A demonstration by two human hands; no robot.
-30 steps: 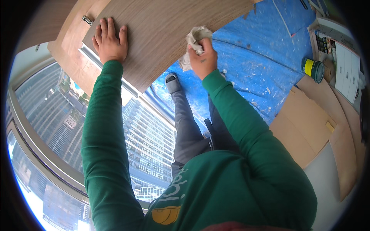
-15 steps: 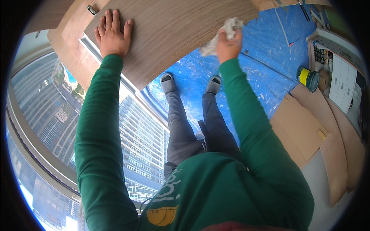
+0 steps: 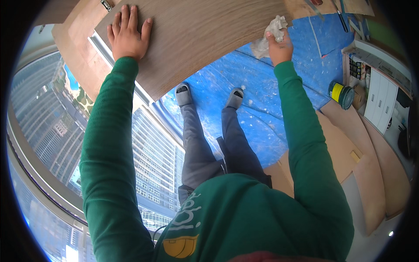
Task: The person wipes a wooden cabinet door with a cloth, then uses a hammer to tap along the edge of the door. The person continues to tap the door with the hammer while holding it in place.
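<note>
A brown wood-grain panel (image 3: pixel 196 39) lies across the top of the view on a paler plywood board (image 3: pixel 78 56). My left hand (image 3: pixel 129 37) rests flat on the panel near its left end, fingers spread. In my right hand (image 3: pixel 280 48) is a crumpled off-white rag (image 3: pixel 271 37), gripped at the panel's near right edge. Part of the rag hangs down over the blue sheet (image 3: pixel 262 83). Along the panel's left end runs a white strip (image 3: pixel 102 50).
A metal hinge (image 3: pixel 106 5) sits beyond my left hand. Windows with tall buildings (image 3: pixel 157 161) outside are at left. On the right stand a dark green bucket with a yellow label (image 3: pixel 341 94), a white drawer cabinet (image 3: pixel 382 96) and cardboard sheets (image 3: pixel 345 144). Several tools (image 3: pixel 341 19) lie at top right.
My right hand has moved right and slightly up along the panel's edge with the rag. The left hand remains on the panel. The view has shifted slightly.
</note>
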